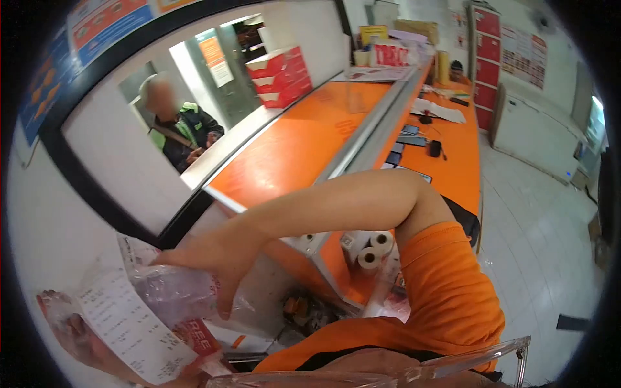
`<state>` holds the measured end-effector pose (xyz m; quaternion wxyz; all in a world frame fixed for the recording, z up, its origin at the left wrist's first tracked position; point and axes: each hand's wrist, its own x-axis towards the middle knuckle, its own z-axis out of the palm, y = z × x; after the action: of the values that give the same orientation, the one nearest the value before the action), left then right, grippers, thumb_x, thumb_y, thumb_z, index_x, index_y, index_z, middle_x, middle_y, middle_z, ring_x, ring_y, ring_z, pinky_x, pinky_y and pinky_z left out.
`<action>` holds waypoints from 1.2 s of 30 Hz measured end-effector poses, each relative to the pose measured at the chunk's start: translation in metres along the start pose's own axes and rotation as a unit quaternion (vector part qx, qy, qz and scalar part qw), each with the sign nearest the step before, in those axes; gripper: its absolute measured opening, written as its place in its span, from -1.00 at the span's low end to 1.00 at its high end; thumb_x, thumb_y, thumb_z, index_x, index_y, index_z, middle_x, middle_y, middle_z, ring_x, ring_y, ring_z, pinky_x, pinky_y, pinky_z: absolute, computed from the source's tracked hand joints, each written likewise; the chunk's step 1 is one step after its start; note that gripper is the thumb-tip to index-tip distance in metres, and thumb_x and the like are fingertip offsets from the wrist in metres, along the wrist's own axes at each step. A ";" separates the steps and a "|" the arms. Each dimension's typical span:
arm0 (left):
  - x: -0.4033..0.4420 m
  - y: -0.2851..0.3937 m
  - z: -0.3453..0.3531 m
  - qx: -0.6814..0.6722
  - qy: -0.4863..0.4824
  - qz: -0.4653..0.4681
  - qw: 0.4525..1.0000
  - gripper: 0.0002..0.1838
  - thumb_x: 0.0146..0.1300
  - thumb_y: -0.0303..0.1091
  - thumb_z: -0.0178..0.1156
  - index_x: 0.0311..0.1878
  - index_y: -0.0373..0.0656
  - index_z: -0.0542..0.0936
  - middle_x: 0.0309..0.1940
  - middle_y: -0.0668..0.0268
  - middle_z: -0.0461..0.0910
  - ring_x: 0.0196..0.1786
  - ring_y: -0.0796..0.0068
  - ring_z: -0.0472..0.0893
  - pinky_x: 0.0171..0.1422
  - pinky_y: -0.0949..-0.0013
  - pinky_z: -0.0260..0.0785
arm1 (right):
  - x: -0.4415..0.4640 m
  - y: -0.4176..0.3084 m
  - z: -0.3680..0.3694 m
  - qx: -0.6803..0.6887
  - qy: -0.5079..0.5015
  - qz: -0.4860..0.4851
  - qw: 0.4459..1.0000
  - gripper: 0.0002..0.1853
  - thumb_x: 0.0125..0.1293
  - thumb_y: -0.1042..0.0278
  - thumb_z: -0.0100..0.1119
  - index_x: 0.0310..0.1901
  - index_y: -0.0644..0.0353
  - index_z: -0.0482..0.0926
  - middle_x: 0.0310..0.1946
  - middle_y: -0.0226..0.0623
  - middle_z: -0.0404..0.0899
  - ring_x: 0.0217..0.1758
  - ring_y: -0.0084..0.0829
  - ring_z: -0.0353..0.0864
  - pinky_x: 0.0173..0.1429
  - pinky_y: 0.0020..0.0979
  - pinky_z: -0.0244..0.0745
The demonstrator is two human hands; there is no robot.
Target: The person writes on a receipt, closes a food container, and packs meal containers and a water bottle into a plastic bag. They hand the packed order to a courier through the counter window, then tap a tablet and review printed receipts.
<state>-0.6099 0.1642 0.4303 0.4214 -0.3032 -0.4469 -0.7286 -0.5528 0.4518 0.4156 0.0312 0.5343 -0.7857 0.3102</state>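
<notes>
My right hand (pixel 213 258), at the end of an arm in an orange sleeve, reaches across to the lower left. Its thumb and fingers are closed around a clear plastic bag (pixel 171 294). At the far lower left my left hand (pixel 68 326) is blurred and partly covered by shiny clear plastic, with its fingers bent around it. A long white printed receipt (pixel 132 330) lies over the bag and hides part of that hand and wrist. A red packet with white letters (pixel 197 337) shows beside the receipt's lower end.
An orange counter (pixel 291 149) runs away from me, with red boxes (pixel 279 77) at the window. Behind the window stands a person in a dark and green jacket (pixel 187 132). Phones (pixel 411 139) lie on the lower orange desk. Paper rolls (pixel 375 249) sit on a shelf below.
</notes>
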 end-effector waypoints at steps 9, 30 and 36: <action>0.083 -0.079 0.080 -0.192 -0.043 -0.105 0.975 -0.60 0.32 -0.32 -0.05 0.19 -0.23 0.34 -0.05 0.11 0.49 -0.06 0.33 0.54 -0.19 0.39 0.45 | -0.034 0.023 -0.088 -0.228 0.217 0.046 0.948 -0.23 -0.25 0.34 0.35 0.10 0.23 0.25 -0.23 0.01 0.52 -0.14 -0.05 0.55 -0.08 -0.22 0.44; 0.045 -0.235 0.194 -0.272 -0.240 -0.296 0.884 -0.75 0.31 -0.14 0.02 -0.22 -0.12 0.51 -0.38 0.32 0.55 -0.36 0.50 0.54 -0.29 0.40 0.36 | -0.080 0.130 -0.097 -0.161 0.288 0.382 0.863 -0.39 -0.20 0.35 0.38 -0.11 0.31 0.26 -0.22 0.11 0.47 -0.13 0.01 0.53 -0.09 -0.17 0.44; -0.055 -0.182 0.118 0.121 -0.330 -0.004 0.936 -0.33 0.17 -0.21 0.16 0.29 -0.29 0.19 0.26 0.01 0.20 0.32 0.12 0.22 0.38 0.18 0.03 | -0.075 0.129 -0.097 -0.128 0.322 0.412 0.843 -0.36 -0.09 0.26 0.39 -0.04 0.34 0.25 -0.19 0.08 0.48 -0.13 -0.03 0.55 -0.08 -0.20 0.46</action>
<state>-0.7382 0.3346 0.3628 0.2809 -0.4713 -0.6470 -0.5294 -0.6591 0.5941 0.4062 0.2198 0.0229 -0.9119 0.3458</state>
